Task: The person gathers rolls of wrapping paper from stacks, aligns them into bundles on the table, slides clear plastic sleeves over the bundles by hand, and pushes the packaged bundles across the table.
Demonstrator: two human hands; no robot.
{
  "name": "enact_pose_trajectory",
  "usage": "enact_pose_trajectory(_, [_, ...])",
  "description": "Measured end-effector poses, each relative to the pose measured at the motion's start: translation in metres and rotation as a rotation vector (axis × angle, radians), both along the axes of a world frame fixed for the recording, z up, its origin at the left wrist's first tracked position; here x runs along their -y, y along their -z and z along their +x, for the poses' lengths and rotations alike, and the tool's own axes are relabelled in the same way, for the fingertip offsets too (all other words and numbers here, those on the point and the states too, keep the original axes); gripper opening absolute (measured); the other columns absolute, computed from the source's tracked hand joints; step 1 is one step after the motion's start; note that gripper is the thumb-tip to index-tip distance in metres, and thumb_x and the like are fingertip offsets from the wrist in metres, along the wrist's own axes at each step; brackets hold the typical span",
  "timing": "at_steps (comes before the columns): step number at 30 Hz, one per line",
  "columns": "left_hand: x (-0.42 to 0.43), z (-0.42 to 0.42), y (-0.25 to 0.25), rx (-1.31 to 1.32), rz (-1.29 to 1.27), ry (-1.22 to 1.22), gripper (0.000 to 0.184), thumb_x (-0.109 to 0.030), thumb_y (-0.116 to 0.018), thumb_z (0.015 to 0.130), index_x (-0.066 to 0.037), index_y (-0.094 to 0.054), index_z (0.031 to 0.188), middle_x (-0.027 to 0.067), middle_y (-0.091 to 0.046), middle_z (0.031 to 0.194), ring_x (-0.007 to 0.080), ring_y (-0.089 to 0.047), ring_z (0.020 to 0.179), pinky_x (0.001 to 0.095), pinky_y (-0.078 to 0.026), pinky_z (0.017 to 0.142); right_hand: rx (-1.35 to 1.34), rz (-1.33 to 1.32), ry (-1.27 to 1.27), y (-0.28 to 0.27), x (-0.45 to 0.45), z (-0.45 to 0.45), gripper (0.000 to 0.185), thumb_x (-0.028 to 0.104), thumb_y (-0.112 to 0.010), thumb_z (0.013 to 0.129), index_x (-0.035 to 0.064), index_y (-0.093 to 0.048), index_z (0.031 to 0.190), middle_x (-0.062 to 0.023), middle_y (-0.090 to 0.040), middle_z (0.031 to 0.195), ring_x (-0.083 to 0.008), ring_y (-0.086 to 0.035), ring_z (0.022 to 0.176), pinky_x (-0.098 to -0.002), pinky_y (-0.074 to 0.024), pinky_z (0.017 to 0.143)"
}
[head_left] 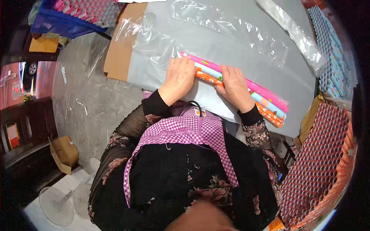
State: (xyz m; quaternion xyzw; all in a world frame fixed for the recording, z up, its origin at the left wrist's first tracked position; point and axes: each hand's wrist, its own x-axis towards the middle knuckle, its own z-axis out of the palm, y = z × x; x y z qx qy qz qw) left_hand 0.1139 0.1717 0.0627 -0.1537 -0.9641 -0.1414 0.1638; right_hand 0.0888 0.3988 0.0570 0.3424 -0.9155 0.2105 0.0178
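Observation:
Three patterned rolls lie side by side at a slant near the table's front edge: a pink roll (pixel 266 91) farthest from me, a light blue roll (pixel 273 104) in the middle and an orange roll (pixel 271 116) nearest. My left hand (pixel 180 75) is closed over their left end, hiding part of it. Around their middle my right hand (pixel 234 86) is wrapped, with its thumb on the near side. Clear plastic sleeves (pixel 266 42) lie flat on the grey table (pixel 162 13) beyond the rolls.
Bundled clear plastic (pixel 295 32) lies at the back right. Many blue rolls (pixel 330 54) and red rolls (pixel 316 165) are stacked on the right. A blue crate (pixel 58 23) of pink rolls stands back left. Cardboard (pixel 117 57) covers the table's left edge; an open box (pixel 64 152) is on the floor.

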Motion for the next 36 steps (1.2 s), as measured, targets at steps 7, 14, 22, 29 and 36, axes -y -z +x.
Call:
enact_pose_trajectory(7, [-0.004, -0.005, 0.009, -0.065, 0.089, 0.081, 0.005, -0.007, -0.058, 0.074, -0.002, -0.058, 0.075, 0.016, -0.06, 0.073, 0.0337, -0.06, 0.067, 0.045, -0.047, 0.061, -0.011, 0.015, -0.023, 0.0, 0.012, -0.001, 0.061, 0.021, -0.074, 0.072, -0.0043, -0.05, 0.121, -0.0193, -0.058, 0.104, -0.0361, -0.054, 0.099, -0.0448, -0.0428, 0.087])
enact_pose_trajectory(14, [-0.015, -0.015, 0.015, 0.015, 0.157, 0.155, 0.008, -0.005, -0.059, 0.076, -0.001, -0.054, 0.073, 0.018, -0.059, 0.072, 0.0379, -0.059, 0.07, 0.0476, -0.046, 0.064, -0.078, -0.079, -0.031, 0.019, 0.049, -0.023, 0.046, 0.018, -0.068, 0.075, -0.0027, -0.053, 0.113, -0.0197, -0.059, 0.099, -0.0374, -0.055, 0.094, -0.0446, -0.0432, 0.082])
enact_pose_trajectory(22, [-0.004, -0.022, 0.015, -0.01, 0.232, 0.105, 0.007, -0.006, -0.058, 0.075, 0.0, -0.057, 0.071, 0.0191, -0.06, 0.071, 0.0381, -0.06, 0.071, 0.048, -0.047, 0.065, -0.194, -0.166, -0.004, 0.03, 0.082, -0.036, 0.036, 0.013, -0.058, 0.08, -0.0031, -0.053, 0.111, -0.019, -0.059, 0.093, -0.037, -0.055, 0.091, -0.045, -0.0443, 0.078])
enact_pose_trajectory(29, [-0.001, -0.021, 0.02, -0.001, 0.148, 0.099, 0.009, -0.007, -0.06, 0.078, -0.001, -0.056, 0.072, 0.0184, -0.059, 0.073, 0.0373, -0.06, 0.071, 0.048, -0.046, 0.065, -0.055, -0.074, -0.032, 0.011, 0.014, -0.017, 0.093, 0.036, -0.082, 0.063, -0.0064, -0.04, 0.135, -0.0273, -0.051, 0.13, -0.0423, -0.049, 0.119, -0.0445, -0.0419, 0.097])
enact_pose_trajectory(36, [0.001, -0.02, 0.018, 0.0, 0.157, 0.075, 0.01, -0.007, -0.059, 0.078, -0.001, -0.054, 0.071, 0.0189, -0.058, 0.071, 0.0388, -0.059, 0.07, 0.0495, -0.046, 0.065, 0.149, 0.202, 0.199, -0.013, -0.114, 0.032, 0.109, 0.035, -0.087, 0.052, -0.0018, -0.035, 0.141, -0.0235, -0.049, 0.133, -0.0404, -0.047, 0.122, -0.0482, -0.0372, 0.099])
